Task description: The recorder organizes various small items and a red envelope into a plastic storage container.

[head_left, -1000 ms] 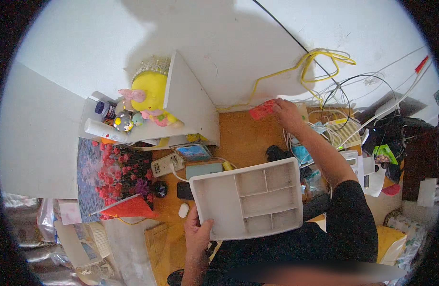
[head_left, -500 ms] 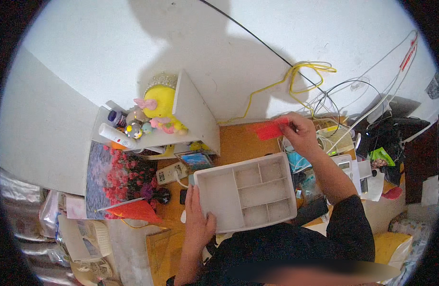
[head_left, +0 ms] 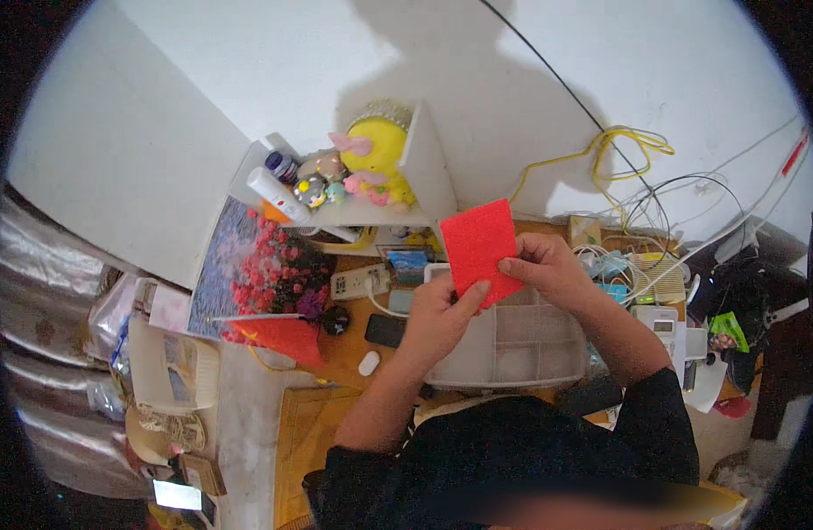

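Note:
Both my hands hold a red rectangular sheet (head_left: 479, 243), paper-like or an envelope, up above the desk. My left hand (head_left: 435, 320) grips its lower edge with the thumb on the front. My right hand (head_left: 548, 268) pinches its right edge between thumb and fingers. Below them, on the desk, lies a white divided tray (head_left: 504, 383) with one large and several small compartments. The hands and the sheet cover part of it, and I see nothing in the visible compartments.
Left of the tray are a dark phone (head_left: 386, 330), a small white oval case (head_left: 369, 363) and a power strip (head_left: 360, 283). A white shelf (head_left: 430, 163) with toys and bottles stands behind. Flowers (head_left: 267, 274) and a red flag (head_left: 283, 339) are further left; cables (head_left: 632, 146) and clutter fill the right.
My right hand has brought the red sheet leftward over the tray. The left hand has let go of the tray and taken the sheet's lower edge. The tray now rests on the desk.

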### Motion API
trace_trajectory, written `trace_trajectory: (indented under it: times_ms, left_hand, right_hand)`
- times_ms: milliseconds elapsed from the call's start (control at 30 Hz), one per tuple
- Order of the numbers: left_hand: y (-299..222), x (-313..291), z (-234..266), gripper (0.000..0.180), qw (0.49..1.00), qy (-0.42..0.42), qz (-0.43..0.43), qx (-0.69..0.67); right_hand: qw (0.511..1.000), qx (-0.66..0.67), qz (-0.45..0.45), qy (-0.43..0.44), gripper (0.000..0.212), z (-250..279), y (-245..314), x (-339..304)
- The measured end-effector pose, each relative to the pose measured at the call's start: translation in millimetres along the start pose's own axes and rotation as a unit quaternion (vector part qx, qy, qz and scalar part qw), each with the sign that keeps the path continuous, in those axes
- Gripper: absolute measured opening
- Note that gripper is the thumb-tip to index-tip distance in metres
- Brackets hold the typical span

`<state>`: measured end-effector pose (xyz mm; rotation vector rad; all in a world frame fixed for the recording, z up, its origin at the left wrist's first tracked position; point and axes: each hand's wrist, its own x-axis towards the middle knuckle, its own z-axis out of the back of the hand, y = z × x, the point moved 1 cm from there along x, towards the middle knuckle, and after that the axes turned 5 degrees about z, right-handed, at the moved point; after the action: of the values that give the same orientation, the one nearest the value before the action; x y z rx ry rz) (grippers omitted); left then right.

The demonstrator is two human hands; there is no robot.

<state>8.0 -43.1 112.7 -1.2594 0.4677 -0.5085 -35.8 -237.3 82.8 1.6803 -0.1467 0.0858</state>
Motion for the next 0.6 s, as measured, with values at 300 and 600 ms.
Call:
trace_trajectory:
  times_ms: [300,600]
  left_hand:
    - [21,10,-2,0.021,0.988,0.107,0.093,-0.058]
    - [18,1,-12,0.026,0.986,0.107,0.041,-0.120]
  right_hand:
    - [0.997,0.046,0.017,-0.068,0.016,-5,9,-5]
    - [0.992,-0.091,0.021,-0.084,0.014,1,25,-14]
